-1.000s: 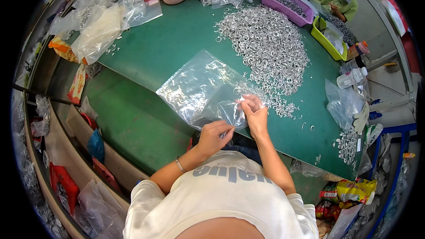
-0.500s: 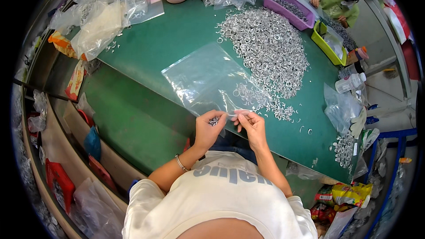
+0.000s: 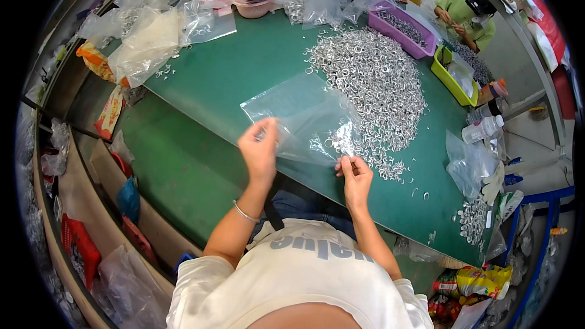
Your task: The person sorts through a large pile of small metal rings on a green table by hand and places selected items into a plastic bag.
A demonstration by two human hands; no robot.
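My left hand [image 3: 259, 149] pinches the near left edge of a clear plastic bag [image 3: 303, 116] that lies spread over the green table [image 3: 244, 67]. My right hand [image 3: 353, 176] pinches the same bag's near right corner. Some small silver rings show through the bag near my right hand. A broad heap of silver metal rings [image 3: 372, 82] covers the table just beyond the bag and to its right.
Crumpled clear bags [image 3: 152, 36] pile up at the far left and back. A purple tray [image 3: 399, 30] and a yellow-green bin [image 3: 451, 76] hold more rings; another person [image 3: 466, 12] sits beyond them. White bottles [image 3: 484, 125] and further bags stand at the right edge.
My hands have moved apart along the bag's near edge: the left went left, the right stayed low. The bag now lies stretched wider between them.
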